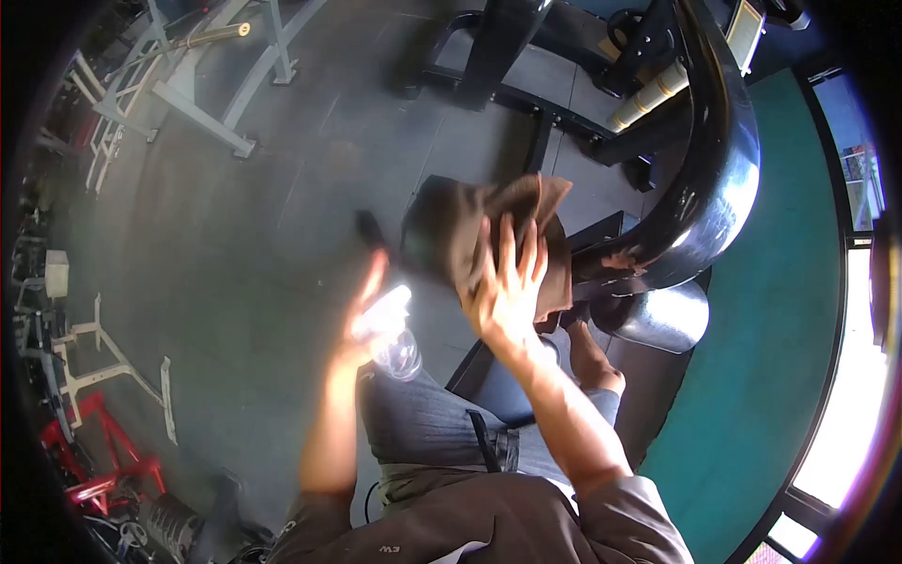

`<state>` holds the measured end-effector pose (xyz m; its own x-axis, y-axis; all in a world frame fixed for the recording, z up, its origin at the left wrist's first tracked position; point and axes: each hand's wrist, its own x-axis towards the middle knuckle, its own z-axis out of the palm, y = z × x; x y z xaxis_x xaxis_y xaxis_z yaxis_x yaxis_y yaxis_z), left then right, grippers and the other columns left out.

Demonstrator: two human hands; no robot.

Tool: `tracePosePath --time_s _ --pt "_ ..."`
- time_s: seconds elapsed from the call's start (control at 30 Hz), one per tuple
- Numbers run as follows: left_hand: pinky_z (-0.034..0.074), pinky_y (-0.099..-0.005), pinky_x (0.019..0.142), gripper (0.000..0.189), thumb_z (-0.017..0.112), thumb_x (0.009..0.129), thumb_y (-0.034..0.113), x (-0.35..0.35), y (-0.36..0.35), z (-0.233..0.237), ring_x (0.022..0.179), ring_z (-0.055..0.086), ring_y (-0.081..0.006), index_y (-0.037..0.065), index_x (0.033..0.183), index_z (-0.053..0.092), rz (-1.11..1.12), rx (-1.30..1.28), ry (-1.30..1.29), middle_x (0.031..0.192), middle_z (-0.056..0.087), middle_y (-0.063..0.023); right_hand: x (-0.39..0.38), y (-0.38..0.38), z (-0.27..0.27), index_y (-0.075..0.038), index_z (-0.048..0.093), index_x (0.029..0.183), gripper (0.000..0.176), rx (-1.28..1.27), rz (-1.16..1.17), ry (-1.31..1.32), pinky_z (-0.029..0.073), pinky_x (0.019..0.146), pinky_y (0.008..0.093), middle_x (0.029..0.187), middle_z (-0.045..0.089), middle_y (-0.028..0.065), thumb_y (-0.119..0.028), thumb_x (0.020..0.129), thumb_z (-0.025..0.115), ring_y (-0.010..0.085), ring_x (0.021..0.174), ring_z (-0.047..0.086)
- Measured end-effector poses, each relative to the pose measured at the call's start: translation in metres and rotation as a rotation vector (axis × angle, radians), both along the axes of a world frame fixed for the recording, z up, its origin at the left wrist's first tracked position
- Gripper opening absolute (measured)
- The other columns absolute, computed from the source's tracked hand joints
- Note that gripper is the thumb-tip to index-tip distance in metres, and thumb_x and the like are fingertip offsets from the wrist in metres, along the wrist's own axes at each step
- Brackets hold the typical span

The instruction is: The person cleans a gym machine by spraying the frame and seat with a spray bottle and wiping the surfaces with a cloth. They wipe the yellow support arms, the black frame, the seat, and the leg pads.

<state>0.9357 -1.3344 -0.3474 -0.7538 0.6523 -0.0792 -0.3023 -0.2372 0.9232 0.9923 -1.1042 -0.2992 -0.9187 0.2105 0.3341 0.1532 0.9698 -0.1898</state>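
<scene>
My left hand (366,315) is wrapped round a clear plastic bottle (399,355), partly washed out by bright sunlight. Just beyond its fingertips is a small dark blurred shape (369,227), whose kind I cannot make out. With fingers spread, my right hand (507,287) presses a brown cloth (470,235) against a dark pad (430,224) of a gym machine. The cloth covers much of that pad, and one corner of it sticks up past my fingers.
The machine's glossy black curved frame (728,179) rises close on the right, with a padded roller (662,315) below it. Grey racks (202,108) stand at upper left and a red frame (108,451) at lower left. Windows (850,376) line the right wall.
</scene>
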Motion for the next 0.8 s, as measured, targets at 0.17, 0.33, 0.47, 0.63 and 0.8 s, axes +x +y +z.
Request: tracePosePath --time_s 0.17,0.33,0.47,0.63,0.8 --pt "0.037 -0.0333 0.109 0.101 0.072 0.078 0.015 -0.007 -0.001 -0.030 0.139 0.040 -0.0230 -0.002 0.157 0.012 -0.041 -0.043 0.012 0.158 0.031 -0.0179 0.027 -0.018 -0.021 -0.008 0.046 0.147 0.086 -0.070 0.067 0.021 0.018 0.110 0.0716 0.154 0.034 0.0244 -0.018 0.066 0.073 0.0561 0.142 0.022" --pt "0.051 -0.0275 0.083 0.097 0.071 0.077 0.008 0.005 -0.008 -0.013 0.094 0.061 -0.0133 -0.003 0.156 0.017 -0.005 -0.254 -0.179 0.155 0.036 -0.0180 -0.064 -0.036 0.011 -0.010 0.049 0.144 0.075 -0.100 0.272 -0.003 0.024 0.109 0.0689 0.152 0.037 0.0170 -0.036 0.078 0.070 0.0501 0.140 0.028" --pt "0.053 -0.0264 0.076 0.095 0.070 0.074 0.003 -0.003 0.004 0.009 0.089 0.061 -0.0110 -0.003 0.155 0.020 -0.020 -0.216 -0.064 0.157 0.033 -0.0165 -0.103 -0.035 0.017 -0.009 0.062 0.131 0.060 0.010 0.299 -0.276 0.028 0.109 0.0660 0.144 0.047 0.0176 -0.044 0.083 0.066 0.0484 0.133 0.039" --pt "0.050 -0.0339 0.095 0.094 0.073 0.071 0.006 -0.007 -0.013 -0.001 0.130 0.051 -0.0212 -0.001 0.154 0.028 -0.113 -0.388 -0.021 0.162 0.025 -0.0192 -0.032 0.006 0.007 -0.013 0.044 0.147 0.089 -0.173 0.227 0.052 0.025 0.114 0.0607 0.151 0.040 0.0185 -0.038 0.070 0.081 0.0481 0.141 0.029" --pt "0.049 -0.0362 0.098 0.094 0.074 0.073 0.009 -0.004 -0.007 0.006 0.135 0.046 -0.0216 0.000 0.155 0.027 -0.097 -0.261 0.008 0.162 0.024 -0.0190 0.034 0.036 0.004 -0.007 0.038 0.150 0.100 -0.126 0.029 -0.038 0.025 0.113 0.0633 0.153 0.031 0.0249 -0.027 0.063 0.083 0.0537 0.138 0.029"
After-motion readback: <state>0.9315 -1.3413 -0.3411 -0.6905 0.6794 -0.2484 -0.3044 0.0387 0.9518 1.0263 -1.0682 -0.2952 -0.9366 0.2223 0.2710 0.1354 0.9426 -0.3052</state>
